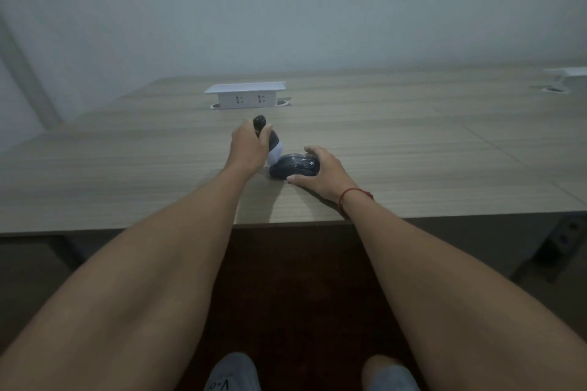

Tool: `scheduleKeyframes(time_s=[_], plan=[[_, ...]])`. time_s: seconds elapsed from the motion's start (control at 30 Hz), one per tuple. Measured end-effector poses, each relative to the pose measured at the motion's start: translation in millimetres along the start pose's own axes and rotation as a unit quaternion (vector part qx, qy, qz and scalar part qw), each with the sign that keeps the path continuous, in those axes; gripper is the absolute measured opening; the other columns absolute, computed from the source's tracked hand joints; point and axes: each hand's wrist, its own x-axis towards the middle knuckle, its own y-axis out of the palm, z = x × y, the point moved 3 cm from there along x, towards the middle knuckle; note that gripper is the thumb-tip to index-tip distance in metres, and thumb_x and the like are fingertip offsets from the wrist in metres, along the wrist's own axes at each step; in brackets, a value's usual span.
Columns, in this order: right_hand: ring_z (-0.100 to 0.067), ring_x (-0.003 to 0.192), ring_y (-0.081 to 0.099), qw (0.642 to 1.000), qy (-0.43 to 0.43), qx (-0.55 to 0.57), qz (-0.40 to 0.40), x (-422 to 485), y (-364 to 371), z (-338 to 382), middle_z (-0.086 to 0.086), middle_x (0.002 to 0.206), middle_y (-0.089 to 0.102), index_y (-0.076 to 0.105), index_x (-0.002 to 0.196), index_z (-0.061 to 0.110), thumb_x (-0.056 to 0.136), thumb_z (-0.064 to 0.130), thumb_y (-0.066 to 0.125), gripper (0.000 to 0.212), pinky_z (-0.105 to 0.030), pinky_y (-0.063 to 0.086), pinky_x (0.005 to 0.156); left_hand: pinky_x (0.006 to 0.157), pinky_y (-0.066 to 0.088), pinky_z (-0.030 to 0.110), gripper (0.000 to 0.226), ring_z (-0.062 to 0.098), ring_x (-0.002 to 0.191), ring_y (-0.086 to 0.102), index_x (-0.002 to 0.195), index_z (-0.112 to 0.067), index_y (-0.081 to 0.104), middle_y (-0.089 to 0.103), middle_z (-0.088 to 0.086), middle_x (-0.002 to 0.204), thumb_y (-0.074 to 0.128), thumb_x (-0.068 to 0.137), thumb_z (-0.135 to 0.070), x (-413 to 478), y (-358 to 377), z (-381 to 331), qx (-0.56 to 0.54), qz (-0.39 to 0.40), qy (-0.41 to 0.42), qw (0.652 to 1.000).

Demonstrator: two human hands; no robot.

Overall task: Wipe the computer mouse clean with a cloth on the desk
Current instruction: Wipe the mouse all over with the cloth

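Dark rounded plastic computer mouse (293, 166) sits on the wood-grain desk (127, 168), centre, toward the front edge. Right hand (320, 168) is cupped over it, thumb along the near side, fingers curled round the far side. Left hand (251, 144), just beside, is wrapped round a dark-topped, pale-bottomed object (275, 149); cloth or bottle, cannot tell. Hands near, not touching. Mouse likely light, rigid, smooth-shelled, apt to skate: pin by the flanks. White socket box (246, 95) stands behind.

Both arms are stretched forward. The left hand (247, 144) is curled round a dark handle (259, 121); the right hand (320, 170) is clasped round the mouse (292, 167).
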Motion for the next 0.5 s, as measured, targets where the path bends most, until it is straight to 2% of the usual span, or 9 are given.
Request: scheduleKeyframes(time_s=[0.1, 0.27, 0.33, 0.43, 0.5], plan=[[-0.024, 0.125, 0.052, 1.0, 0.01, 0.014, 0.002, -1.0, -0.8, 1.1, -0.007, 0.141, 0.051, 0.04, 0.144, 0.015, 0.073, 0.03, 0.083, 0.084, -0.042, 0.046, 0.106, 0.072, 0.039, 0.03, 0.035, 0.023, 0.088, 0.054, 0.106, 0.002, 0.058, 0.058, 0.013, 0.098, 0.052, 0.097, -0.031, -0.4, 11.0, -14.6, -0.022, 0.008, 0.027, 0.999], [-0.024, 0.127, 0.051, 1.0, 0.013, 0.004, 0.003, -3.2, -1.8, 0.7, -0.007, 0.143, 0.05, 0.037, 0.145, 0.014, 0.076, 0.03, 0.081, 0.083, -0.04, 0.045, 0.106, 0.086, 0.048, 0.039, 0.029, 0.033, 0.103, 0.058, 0.11, 0.002, 0.055, 0.058, 0.021, 0.114, 0.051, 0.097, -0.024, -10.0, 22.0, 5.8, 0.021, -0.023, -0.038, 0.999], [-0.024, 0.125, 0.052, 1.0, 0.017, 0.006, 0.004, -2.6, -1.4, 0.2, -0.007, 0.14, 0.051, 0.04, 0.144, 0.013, 0.078, 0.03, 0.079, 0.079, -0.038, 0.046, 0.105, 0.084, 0.046, 0.038, 0.031, 0.036, 0.104, 0.058, 0.11, 0.004, 0.056, 0.059, 0.023, 0.114, 0.05, 0.098, -0.024, -8.1, 19.0, 13.7, 0.047, -0.021, -0.034, 0.998], [-0.021, 0.111, 0.059, 1.0, 0.022, 0.0, -0.019, -1.5, 0.4, 0.0, -0.004, 0.123, 0.06, 0.051, 0.132, 0.013, 0.076, 0.031, 0.081, 0.066, -0.038, 0.051, 0.098, 0.073, 0.041, 0.032, 0.03, 0.029, 0.091, 0.058, 0.103, 0.002, 0.058, 0.061, 0.019, 0.102, 0.05, 0.097, -0.027, -6.8, 13.5, 13.7, 0.023, -0.031, 0.005, 0.999], [-0.021, 0.102, 0.062, 0.999, 0.024, -0.008, -0.047, -0.5, 1.1, 1.0, 0.0, 0.11, 0.062, 0.057, 0.12, 0.015, 0.071, 0.035, 0.083, 0.059, -0.039, 0.053, 0.092, 0.071, 0.041, 0.032, 0.031, 0.024, 0.084, 0.055, 0.099, 0.001, 0.06, 0.061, 0.015, 0.093, 0.051, 0.097, -0.028, -5.8, 7.7, 5.6, -0.02, -0.057, 0.012, 0.998]])
